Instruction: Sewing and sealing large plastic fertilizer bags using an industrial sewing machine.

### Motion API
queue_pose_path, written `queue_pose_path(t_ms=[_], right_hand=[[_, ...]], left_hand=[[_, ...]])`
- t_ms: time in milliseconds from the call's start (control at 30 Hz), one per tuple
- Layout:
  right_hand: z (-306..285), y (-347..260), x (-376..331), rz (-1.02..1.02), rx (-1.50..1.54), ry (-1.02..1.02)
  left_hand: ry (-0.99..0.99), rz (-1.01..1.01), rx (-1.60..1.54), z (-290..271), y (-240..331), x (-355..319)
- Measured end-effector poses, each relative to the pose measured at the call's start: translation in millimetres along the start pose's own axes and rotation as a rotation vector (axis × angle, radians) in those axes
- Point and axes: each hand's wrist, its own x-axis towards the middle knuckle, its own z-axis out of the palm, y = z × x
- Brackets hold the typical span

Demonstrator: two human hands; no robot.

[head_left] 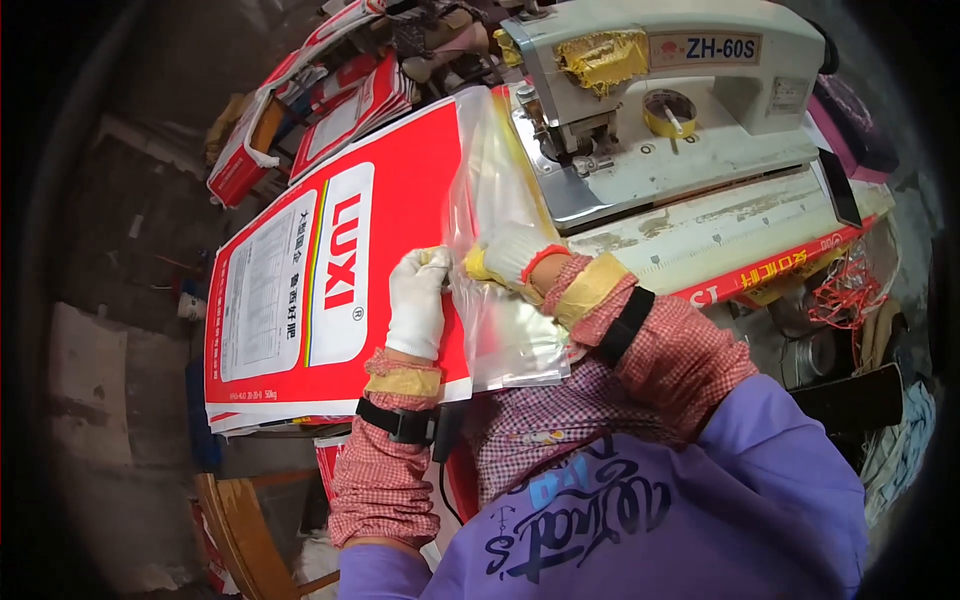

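Note:
A large red-and-white sack (pixel 410 165) lies flat on a stack of similar sacks, with a clear plastic liner (pixel 525 350) sticking out of its right-hand end. My left hand (pixel 418 300), in a white knit glove, rests at the sack's end with its fingers curled in a pinch at the edge where the liner comes out. Just right of it, my right hand (pixel 510 262), in a white glove with yellow fingertips, grips the clear liner with bent fingers. The exact pinch points are partly hidden by the gloves.
A pale industrial sewing machine (pixel 720 90) stands at the far right, its bed close to the liner. A yellow tape roll (pixel 669 113) lies on it. More red-and-white sacks (pixel 350 110) are piled at the back left. A wooden chair (pixel 250 530) stands at the lower left.

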Motion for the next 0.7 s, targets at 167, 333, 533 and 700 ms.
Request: queue_pose_path(t_ms=[167,333,533,700], right_hand=[[-2.4,6.4,-24.4,-0.089,-0.016,0.108],[-12.4,-7.4,-22.0,-0.123,-0.245,0.328],[-4.6,-68.0,107.3,-0.685,-0.512,-0.01],[19.3,-29.8,236.6,-0.542,-0.508,0.321]], left_hand=[[0.254,0.36,0.497,-67.3,39.9,1.3],[0.246,0.484,0.275,-72.7,72.8,-5.1],[0.006,0.488,0.632,-56.6,77.7,-16.8],[-0.871,0.235,0.879,-57.5,44.2,-41.6]])
